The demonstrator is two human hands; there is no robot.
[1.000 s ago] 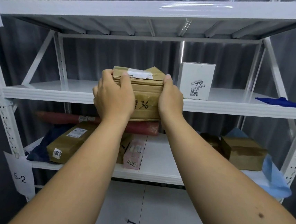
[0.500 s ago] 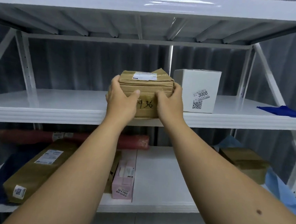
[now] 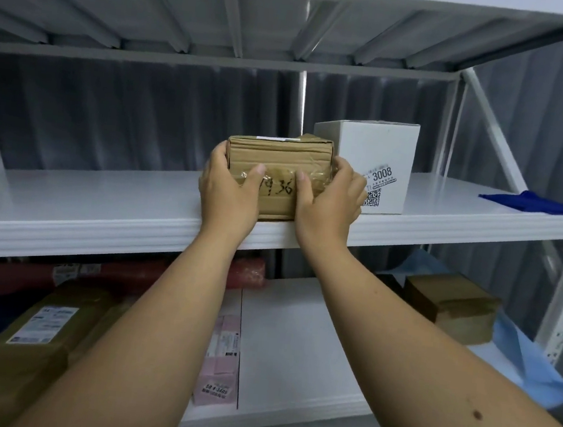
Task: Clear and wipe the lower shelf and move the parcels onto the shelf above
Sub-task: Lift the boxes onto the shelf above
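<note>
Brown cardboard sits between curled fingers: the left hand (image 3: 229, 187) and right hand (image 3: 329, 200) grip a taped parcel (image 3: 279, 170) by its ends, thumbs pressed on its front face. It rests at the front edge of the upper shelf (image 3: 101, 209), just beside a white box (image 3: 377, 164). Below, more parcels lie on the lower shelf (image 3: 295, 345).

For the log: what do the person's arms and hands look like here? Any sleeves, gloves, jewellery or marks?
Both forearms are bare up to the bottom edge of the picture; no sleeve shows. The left hand and right hand wear no gloves, and no rings, watch or wristband can be seen. Thumbnails look short and unpainted. The right forearm carries one small dark mole near the lower right corner.
</note>
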